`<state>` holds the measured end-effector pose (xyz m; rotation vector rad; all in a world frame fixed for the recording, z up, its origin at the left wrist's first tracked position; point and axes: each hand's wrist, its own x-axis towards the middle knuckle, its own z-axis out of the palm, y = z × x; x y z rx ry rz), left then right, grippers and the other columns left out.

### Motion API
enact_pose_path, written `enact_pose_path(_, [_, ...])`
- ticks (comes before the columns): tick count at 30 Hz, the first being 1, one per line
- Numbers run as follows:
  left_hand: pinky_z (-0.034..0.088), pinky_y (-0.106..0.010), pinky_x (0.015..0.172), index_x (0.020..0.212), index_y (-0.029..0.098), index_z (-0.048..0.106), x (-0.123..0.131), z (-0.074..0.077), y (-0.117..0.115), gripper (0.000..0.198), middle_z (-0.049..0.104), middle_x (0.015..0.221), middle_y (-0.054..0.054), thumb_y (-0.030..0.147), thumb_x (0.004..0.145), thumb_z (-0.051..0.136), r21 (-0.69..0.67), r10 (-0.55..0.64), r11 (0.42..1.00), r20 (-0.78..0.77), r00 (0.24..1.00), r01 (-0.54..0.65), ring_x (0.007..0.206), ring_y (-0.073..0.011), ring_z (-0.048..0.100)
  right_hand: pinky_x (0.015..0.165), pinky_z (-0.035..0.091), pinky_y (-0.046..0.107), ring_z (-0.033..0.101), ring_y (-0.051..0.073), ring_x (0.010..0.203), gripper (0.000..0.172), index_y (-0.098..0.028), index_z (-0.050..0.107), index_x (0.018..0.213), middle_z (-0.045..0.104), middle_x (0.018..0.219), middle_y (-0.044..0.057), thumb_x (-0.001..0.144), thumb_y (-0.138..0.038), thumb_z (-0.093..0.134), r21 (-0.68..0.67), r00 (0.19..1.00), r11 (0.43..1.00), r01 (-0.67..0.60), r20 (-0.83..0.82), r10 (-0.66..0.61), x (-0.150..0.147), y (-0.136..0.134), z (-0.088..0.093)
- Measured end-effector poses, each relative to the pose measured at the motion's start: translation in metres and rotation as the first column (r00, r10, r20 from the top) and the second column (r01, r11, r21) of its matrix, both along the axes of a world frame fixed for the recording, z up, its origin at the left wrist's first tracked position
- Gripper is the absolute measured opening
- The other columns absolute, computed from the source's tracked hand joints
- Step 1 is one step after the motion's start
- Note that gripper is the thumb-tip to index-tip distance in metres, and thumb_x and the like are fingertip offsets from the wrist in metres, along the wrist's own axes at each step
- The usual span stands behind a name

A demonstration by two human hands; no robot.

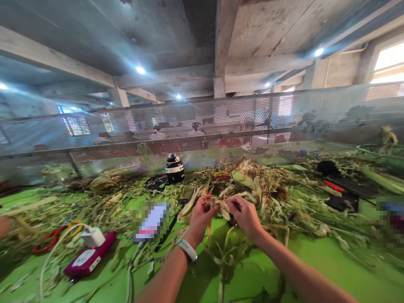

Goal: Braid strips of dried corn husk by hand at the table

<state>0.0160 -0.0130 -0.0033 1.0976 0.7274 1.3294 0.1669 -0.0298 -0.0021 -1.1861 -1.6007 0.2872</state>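
Note:
My left hand (202,216), with a white watch band on the wrist, pinches a strip of pale dried husk (224,211) between thumb and fingers. On the other side of the strip my right hand (246,216) has thumb and fingers closed on it too. Both hands are close together above the green tabletop (318,263). Below them lies a leafy stem (224,254). Just beyond, a heap of dry husks and leaves (252,176) is piled up. Small details at the fingertips are hard to make out.
To the left lie a phone (153,221), a purple power strip (91,254) with a white charger (93,237), and scissors with red and yellow handles (50,242). A black jar (174,169) stands near a perforated metal screen (195,118). A person's hand (4,226) shows far left.

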Motion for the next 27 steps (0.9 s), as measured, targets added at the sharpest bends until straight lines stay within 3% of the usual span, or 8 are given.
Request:
enact_pose_path(7, [0.043, -0.023, 0.067, 0.095, 0.017, 0.046, 0.0009, 0.0028, -0.0033, 0.054, 0.066, 0.071, 0.001, 0.027, 0.055, 0.081, -0.017, 0.000, 1.000, -0.004, 1.000, 0.000, 0.066, -0.0116, 0.061, 0.060, 0.042, 0.022, 0.056, 0.013, 0.061, 0.022, -0.018, 0.056, 0.072, 0.062, 0.067, 0.003, 0.088, -0.029, 0.045, 0.186, 0.974, 0.981, 0.054, 0.205, -0.092, 0.0014, -0.0019, -0.0020])
enact_pose_path(12, [0.042, -0.023, 0.065, 0.090, 0.018, 0.044, 0.0017, 0.0029, -0.0040, 0.052, 0.066, 0.069, 0.001, 0.027, 0.054, 0.081, -0.010, 0.000, 1.000, -0.007, 1.000, 0.000, 0.064, -0.0114, 0.060, 0.058, 0.040, 0.021, 0.060, 0.013, 0.063, 0.022, -0.018, 0.056, 0.078, 0.064, 0.075, 0.005, 0.091, -0.025, 0.039, 0.233, 0.908, 0.972, 0.037, 0.398, -0.130, 0.0019, -0.0061, -0.0018])
enact_pose_path(17, [0.040, -0.022, 0.061, 0.083, 0.019, 0.041, 0.0035, 0.0009, -0.0033, 0.048, 0.066, 0.067, 0.001, 0.028, 0.055, 0.079, 0.027, 0.005, 1.000, -0.010, 1.000, -0.005, 0.061, -0.0109, 0.059, 0.056, 0.039, 0.022, 0.059, 0.013, 0.061, 0.024, -0.018, 0.055, 0.076, 0.064, 0.072, 0.004, 0.091, -0.026, 0.037, 0.263, 0.892, 0.955, 0.139, 0.386, -0.236, 0.0014, -0.0045, -0.0035])
enact_pose_path(23, [0.042, -0.023, 0.061, 0.084, 0.018, 0.042, 0.0008, 0.0027, -0.0034, 0.047, 0.066, 0.068, 0.000, 0.031, 0.056, 0.078, 0.031, 0.022, 0.999, -0.101, 0.995, -0.019, 0.061, -0.0118, 0.059, 0.057, 0.039, 0.022, 0.058, 0.013, 0.061, 0.023, -0.018, 0.054, 0.075, 0.062, 0.071, 0.004, 0.090, -0.025, 0.039, 0.191, 0.893, 0.981, 0.013, 0.439, -0.098, -0.0014, -0.0050, -0.0047])
enact_pose_path(27, [0.041, -0.023, 0.059, 0.090, 0.017, 0.043, -0.0011, 0.0004, 0.0001, 0.048, 0.066, 0.066, 0.000, 0.031, 0.060, 0.077, 0.055, 0.022, 0.998, -0.106, 0.994, -0.016, 0.058, -0.0113, 0.058, 0.058, 0.041, 0.021, 0.056, 0.013, 0.061, 0.022, -0.018, 0.058, 0.076, 0.061, 0.069, 0.002, 0.089, -0.029, 0.045, 0.140, 0.927, 0.986, -0.090, 0.373, 0.031, 0.0008, -0.0033, -0.0021])
